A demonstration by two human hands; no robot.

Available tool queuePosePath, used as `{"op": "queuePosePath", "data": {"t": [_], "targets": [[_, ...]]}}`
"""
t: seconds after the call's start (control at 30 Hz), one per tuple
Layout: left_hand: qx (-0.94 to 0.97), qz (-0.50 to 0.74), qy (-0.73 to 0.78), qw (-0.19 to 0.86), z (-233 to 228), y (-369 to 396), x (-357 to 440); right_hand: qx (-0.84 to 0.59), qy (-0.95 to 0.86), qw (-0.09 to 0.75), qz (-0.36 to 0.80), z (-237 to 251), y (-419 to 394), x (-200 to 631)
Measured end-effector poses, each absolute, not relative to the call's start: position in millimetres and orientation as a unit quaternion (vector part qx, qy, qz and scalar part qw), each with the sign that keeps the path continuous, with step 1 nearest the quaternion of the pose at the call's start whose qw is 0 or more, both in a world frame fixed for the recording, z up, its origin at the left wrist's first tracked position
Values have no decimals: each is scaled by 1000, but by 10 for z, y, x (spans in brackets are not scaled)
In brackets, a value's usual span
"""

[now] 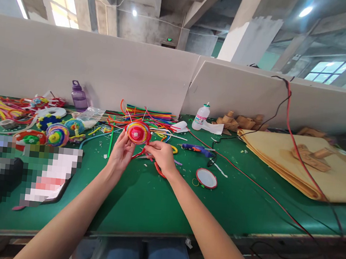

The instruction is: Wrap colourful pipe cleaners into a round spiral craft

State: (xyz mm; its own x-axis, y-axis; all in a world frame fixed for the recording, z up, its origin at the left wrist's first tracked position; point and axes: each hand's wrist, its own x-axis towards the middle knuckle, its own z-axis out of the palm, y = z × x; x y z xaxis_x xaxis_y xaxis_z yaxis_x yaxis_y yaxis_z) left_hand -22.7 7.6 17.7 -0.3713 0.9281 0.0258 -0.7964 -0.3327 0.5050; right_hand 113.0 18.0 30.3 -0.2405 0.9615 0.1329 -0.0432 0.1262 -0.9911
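My left hand holds up a round coil of pipe cleaners, red and pink in the middle with yellow, blue and red rings around it. My right hand pinches a red pipe cleaner that runs from the coil's lower edge and loops down past my wrist onto the green table. Both hands hover just above the table, close together.
A blue glue gun and a small round red-rimmed disc lie to the right. Loose pipe cleaners are piled behind; finished coils lie left. A white bottle, purple bottle, tan cloth and red cable are also on the table.
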Motion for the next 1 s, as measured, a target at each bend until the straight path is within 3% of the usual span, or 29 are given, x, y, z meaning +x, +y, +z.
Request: {"op": "queuePosePath", "data": {"t": [0.17,0.43,0.77,1.0], "targets": [[160,791,223,547,158,78,-180,-407,-594,484,497,255,155,1091],[161,778,208,571,139,69,-132,-490,-687,463,271,208,128,1093],[148,769,227,579,159,36,-31,-479,-584,531,385,129,152,1010],[156,756,219,597,163,-21,-14,-443,-459,562,527,158,134,992]]}}
